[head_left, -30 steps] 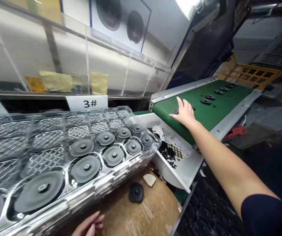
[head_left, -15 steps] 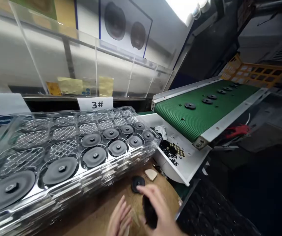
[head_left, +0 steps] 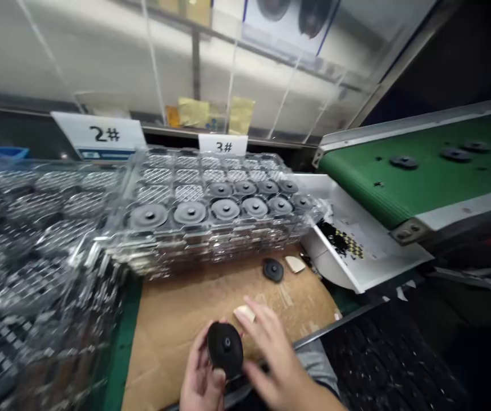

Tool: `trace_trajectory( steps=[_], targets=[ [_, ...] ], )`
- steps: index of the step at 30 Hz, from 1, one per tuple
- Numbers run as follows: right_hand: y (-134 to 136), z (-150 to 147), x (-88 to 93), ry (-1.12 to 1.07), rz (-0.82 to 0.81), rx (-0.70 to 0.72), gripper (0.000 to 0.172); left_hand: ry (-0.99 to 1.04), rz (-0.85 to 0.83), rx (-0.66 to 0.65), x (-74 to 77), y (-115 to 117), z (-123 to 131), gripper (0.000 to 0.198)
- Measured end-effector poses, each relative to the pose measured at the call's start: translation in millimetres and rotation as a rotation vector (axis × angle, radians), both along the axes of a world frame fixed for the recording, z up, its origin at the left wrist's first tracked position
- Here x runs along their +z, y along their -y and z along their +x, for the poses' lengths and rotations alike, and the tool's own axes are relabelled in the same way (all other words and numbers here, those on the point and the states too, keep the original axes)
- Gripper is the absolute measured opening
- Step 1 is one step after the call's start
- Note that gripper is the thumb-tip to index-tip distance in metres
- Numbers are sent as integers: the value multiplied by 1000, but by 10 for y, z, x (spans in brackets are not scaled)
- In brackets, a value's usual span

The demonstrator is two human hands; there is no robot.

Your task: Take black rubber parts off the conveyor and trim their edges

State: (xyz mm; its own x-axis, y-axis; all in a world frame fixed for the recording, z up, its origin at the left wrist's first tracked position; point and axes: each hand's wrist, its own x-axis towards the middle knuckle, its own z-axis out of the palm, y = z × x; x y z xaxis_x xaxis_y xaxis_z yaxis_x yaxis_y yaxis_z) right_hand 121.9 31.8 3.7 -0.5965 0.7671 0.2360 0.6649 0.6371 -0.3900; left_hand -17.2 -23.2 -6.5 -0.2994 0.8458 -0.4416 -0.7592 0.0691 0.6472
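Workbench in a head-camera view. At right, we see a green conveyor belt (head_left: pixel 416 182) carrying black discs (head_left: pixel 403 162). At centre stands a stack of clear trays (head_left: pixel 211 251) below the label "3#" (head_left: pixel 222 145), and at left a blurred second stack (head_left: pixel 35 240) lies below the label "2#" (head_left: pixel 102 134). The top tray holds about ten dark grey discs (head_left: pixel 149 216), seated boss up in its front pockets; its rear pockets show only diamond mesh (head_left: pixel 187 193). A white chute (head_left: pixel 382 265) below the belt holds black scraps (head_left: pixel 335 238) on a paper sheet. On the cardboard (head_left: pixel 177 342) lie a black disc (head_left: pixel 273 270) and a cream chip (head_left: pixel 294 264). Nearest us, the left hand (head_left: pixel 200 371) grasps a third black disc (head_left: pixel 225 348), fingers curled beneath it and boss up; we judge this a sound hold, as it leaves the face unobstructed. The right hand (head_left: pixel 275 359) is released, its fingers spread and blurred, and its fingertips (head_left: pixel 256 308) are beside a second cream chip (head_left: pixel 244 313); we cannot tell whether they touch it.
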Motion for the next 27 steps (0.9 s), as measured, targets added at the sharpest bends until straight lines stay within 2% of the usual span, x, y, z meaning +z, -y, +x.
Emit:
trace_trajectory(
  steps=[3, 7, 9, 13, 16, 19, 21, 25, 27],
  targets=[
    [-70, 150, -132, 48, -71, -135, 39, 171, 28, 40, 63, 40, -142, 49],
    [-189, 130, -444, 33, -117, -112, 39, 367, 29, 53, 169, 93, -335, 45],
    [-272, 56, -546, -1, -127, -126, 35, 413, 36, 73, 185, 137, -397, 47],
    [-395, -86, -551, -84, -176, -143, 22, 454, 79, 93, 177, 202, -474, 54],
    [-296, -177, -479, -141, -236, -102, 22, 444, 66, 106, 173, 210, -518, 54],
    [-149, -291, -348, -182, -308, -14, 19, 419, 64, 105, 161, 193, -548, 51],
    [-129, -390, -160, -215, -344, -4, 18, 398, 65, 80, 159, 167, -542, 49],
    [-219, -632, 441, -310, -366, -25, 22, 322, 76, 55, 221, 75, -431, 47],
    [-245, -738, 716, -371, -347, 111, 22, 302, 84, 5, 268, 25, -356, 46]
  ],
)
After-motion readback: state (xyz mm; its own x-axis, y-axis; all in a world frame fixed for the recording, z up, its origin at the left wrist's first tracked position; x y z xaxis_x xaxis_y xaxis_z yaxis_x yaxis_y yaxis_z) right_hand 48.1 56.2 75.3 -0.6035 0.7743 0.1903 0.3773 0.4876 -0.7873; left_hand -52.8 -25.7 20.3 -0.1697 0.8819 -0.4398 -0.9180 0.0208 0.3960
